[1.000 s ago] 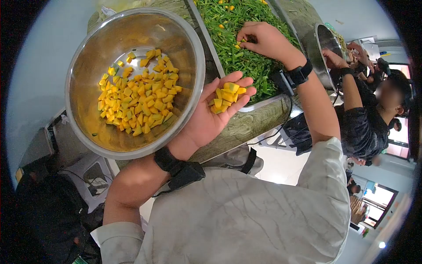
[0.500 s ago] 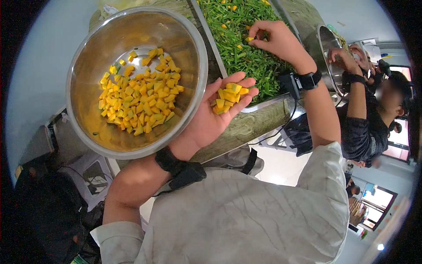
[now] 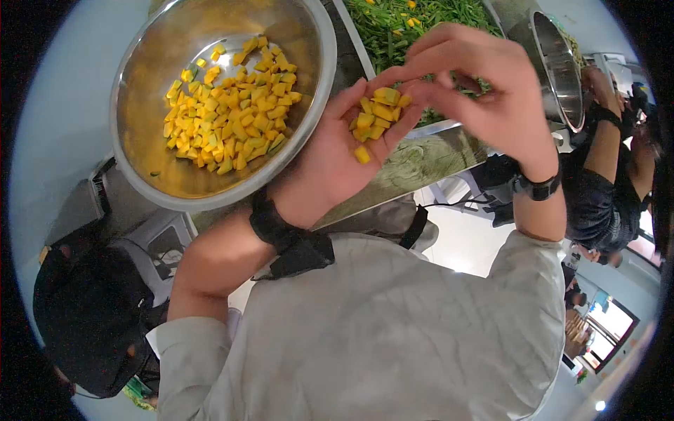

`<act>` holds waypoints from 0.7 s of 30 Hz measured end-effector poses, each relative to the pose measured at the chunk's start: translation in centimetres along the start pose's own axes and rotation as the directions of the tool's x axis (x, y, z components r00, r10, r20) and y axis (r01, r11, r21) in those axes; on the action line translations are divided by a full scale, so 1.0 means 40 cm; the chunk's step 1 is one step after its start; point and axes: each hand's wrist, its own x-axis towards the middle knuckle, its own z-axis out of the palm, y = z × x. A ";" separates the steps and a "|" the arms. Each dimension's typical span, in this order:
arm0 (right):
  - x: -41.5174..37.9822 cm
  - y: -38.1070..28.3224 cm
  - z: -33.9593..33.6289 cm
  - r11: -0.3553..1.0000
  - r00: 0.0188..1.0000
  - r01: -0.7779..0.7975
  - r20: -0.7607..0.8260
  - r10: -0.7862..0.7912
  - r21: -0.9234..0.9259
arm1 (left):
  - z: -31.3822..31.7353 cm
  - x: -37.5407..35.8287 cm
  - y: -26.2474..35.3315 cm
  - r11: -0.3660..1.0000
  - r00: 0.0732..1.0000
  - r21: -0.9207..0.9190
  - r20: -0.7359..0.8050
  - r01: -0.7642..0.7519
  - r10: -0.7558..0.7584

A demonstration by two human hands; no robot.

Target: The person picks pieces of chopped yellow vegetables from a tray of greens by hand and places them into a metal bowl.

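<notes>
My left hand [image 3: 340,158] is palm up and cupped under a small pile of diced yellow pumpkin pieces [image 3: 379,116], some with green skin. It lies against the right rim of a steel bowl [image 3: 133,84] partly filled with more pumpkin dice [image 3: 232,119]. Over the left fingers reaches my right hand [image 3: 484,91], thumb and fingers bent together at the pile's edge. What they pinch, if anything, is hidden and blurred. Beyond both hands stands a metal tray [image 3: 357,38] of chopped greens [image 3: 379,31] with scattered yellow bits.
The bowl and tray rest on a patterned table [image 3: 407,165]. At the right stands another steel bowl [image 3: 554,70], with a co-worker's arm [image 3: 605,133] beside it. A plastic stool [image 3: 165,238] and a dark bag-like shape [image 3: 88,316] are at the lower left.
My right hand has moved from the greens in the tray back to my left palm. The view has shifted, so the bowl and tray appear higher.
</notes>
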 end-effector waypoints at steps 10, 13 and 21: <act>-0.190 0.048 0.004 0.898 0.863 -0.308 -0.306 0.402 0.314 | 0.176 -0.134 -0.060 0.997 0.958 0.063 -0.285 0.045 -0.025; -0.218 0.070 0.017 0.869 0.825 -0.367 -0.314 0.469 0.333 | 0.303 -0.201 -0.001 0.974 0.955 0.162 -0.226 -0.156 0.190; -0.233 0.107 0.017 0.825 0.766 -0.400 -0.349 0.540 0.398 | 0.473 -0.275 0.275 0.481 0.807 0.788 0.033 -0.384 0.590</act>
